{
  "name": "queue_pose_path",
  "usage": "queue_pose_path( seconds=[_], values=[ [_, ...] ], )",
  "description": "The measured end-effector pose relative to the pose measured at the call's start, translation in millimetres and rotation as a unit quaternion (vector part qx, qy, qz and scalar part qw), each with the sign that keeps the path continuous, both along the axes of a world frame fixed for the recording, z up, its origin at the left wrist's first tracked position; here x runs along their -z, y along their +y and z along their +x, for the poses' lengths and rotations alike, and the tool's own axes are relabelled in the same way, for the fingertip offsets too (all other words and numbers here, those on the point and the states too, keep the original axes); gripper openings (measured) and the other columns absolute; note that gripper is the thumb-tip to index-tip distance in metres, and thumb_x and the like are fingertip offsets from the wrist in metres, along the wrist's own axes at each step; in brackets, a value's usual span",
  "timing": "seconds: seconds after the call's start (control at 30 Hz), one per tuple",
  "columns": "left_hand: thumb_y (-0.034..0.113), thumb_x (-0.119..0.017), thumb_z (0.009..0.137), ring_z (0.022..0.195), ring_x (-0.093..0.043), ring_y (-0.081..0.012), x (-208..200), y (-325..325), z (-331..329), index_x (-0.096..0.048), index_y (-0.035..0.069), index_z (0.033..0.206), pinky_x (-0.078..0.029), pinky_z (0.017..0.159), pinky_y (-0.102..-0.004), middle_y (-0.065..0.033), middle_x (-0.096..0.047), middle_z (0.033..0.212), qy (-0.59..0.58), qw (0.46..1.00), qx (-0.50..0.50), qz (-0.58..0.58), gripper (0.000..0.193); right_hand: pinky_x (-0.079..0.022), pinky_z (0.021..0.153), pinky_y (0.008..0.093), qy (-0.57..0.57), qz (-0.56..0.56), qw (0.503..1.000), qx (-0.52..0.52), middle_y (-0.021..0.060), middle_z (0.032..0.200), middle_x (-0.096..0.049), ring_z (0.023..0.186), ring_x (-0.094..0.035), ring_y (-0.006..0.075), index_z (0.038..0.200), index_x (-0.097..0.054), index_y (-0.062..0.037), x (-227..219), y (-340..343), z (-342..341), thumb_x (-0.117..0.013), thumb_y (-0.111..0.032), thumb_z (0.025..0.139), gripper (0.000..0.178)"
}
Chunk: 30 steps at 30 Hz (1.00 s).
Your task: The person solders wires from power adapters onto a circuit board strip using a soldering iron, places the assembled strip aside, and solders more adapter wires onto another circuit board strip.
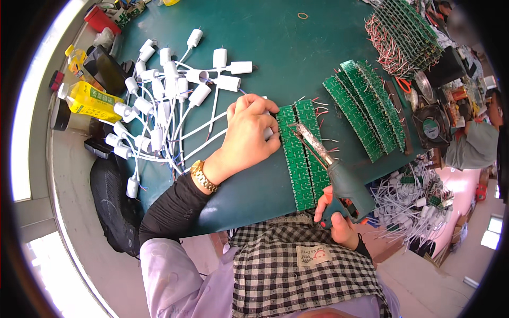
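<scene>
My left hand [246, 132] is closed around a white cylindrical housing [268, 132], most of it hidden by the fingers, at the left edge of two green circuit board panels [298, 180]. The panels lie side by side, with short red and white wires sticking out along the right one. My right hand [342, 229] grips the handle of a dark soldering gun [347, 185]. Its metal tip slants up and left over the top part of the panels, close to my left fingers. Whether the tip touches a board I cannot tell.
A heap of white cylinders on cables [164, 106] spreads over the left of the green table [286, 47]. More board panels [366, 111] lie right, with a wired stack [405, 37] behind and a fan [432, 127] beside. A yellow bottle [93, 100] lies left; a person's sleeve [472, 146] shows far right.
</scene>
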<state>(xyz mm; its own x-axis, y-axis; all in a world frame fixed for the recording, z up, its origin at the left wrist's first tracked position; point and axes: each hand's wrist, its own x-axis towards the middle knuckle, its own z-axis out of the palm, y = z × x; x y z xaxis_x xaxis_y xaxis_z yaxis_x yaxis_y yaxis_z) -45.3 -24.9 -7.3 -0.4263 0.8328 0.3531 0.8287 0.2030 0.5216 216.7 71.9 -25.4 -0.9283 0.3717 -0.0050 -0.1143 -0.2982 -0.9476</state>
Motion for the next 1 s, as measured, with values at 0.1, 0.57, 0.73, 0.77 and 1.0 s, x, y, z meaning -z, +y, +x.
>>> queue_pose_path(
  seconds=[0.1,0.57,0.73,0.77,1.0],
  values=[
    [0.005,-0.066,0.06,0.104,-0.045,-0.0271,1,1,1,-0.062,0.006,0.062,-0.031,0.091,-0.0428,-0.0029,-0.057,0.1,-0.005,1.0,-0.008,0.019,0.004,-0.044,0.057,0.0275,-0.049,0.041,0.998,0.006,0.011,0.081,-0.053,0.066,-0.054,0.0168,0.122,-0.04,-0.0017,-8,-3,-4,-0.055,-0.039,0.087,0.054],
    [0.005,-0.066,0.059,0.105,-0.046,-0.0261,4,0,1,-0.062,0.007,0.064,-0.028,0.095,-0.0437,-0.0015,-0.057,0.103,-0.006,1.0,-0.013,0.002,0.007,-0.044,0.059,0.0281,-0.113,0.115,0.987,-0.003,0.009,0.083,-0.054,0.067,-0.055,0.0137,0.105,-0.046,-0.0004,-17,-7,-6,-0.053,-0.033,0.085,0.039],
    [0.005,-0.066,0.058,0.105,-0.046,-0.0254,5,0,0,-0.061,0.006,0.063,-0.028,0.095,-0.0443,-0.0015,-0.058,0.103,-0.009,1.0,-0.014,0.005,0.007,-0.045,0.059,0.0286,-0.114,0.1,0.989,0.005,0.0102,0.082,-0.054,0.065,-0.054,0.0151,0.113,-0.045,-0.0002,-15,-8,-5,-0.055,-0.036,0.086,0.046],
    [0.005,-0.066,0.058,0.105,-0.046,-0.0251,5,0,0,-0.061,0.006,0.063,-0.028,0.095,-0.0444,-0.0014,-0.058,0.103,-0.01,1.0,-0.014,0.007,0.007,-0.046,0.059,0.0293,-0.11,0.072,0.991,0.011,0.0106,0.082,-0.053,0.065,-0.054,0.0157,0.117,-0.043,-0.0002,-12,-8,-3,-0.055,-0.038,0.086,0.05],
    [0.005,-0.065,0.059,0.106,-0.045,-0.0249,6,-1,1,-0.061,0.006,0.063,-0.027,0.096,-0.0456,-0.001,-0.058,0.103,-0.006,1.0,-0.019,0.003,0.006,-0.048,0.057,0.031,-0.01,0.017,0.998,0.066,0.0117,0.081,-0.052,0.062,-0.053,0.0181,0.124,-0.035,-0.0009,-4,-6,3,-0.056,-0.041,0.086,0.06]
  ],
)
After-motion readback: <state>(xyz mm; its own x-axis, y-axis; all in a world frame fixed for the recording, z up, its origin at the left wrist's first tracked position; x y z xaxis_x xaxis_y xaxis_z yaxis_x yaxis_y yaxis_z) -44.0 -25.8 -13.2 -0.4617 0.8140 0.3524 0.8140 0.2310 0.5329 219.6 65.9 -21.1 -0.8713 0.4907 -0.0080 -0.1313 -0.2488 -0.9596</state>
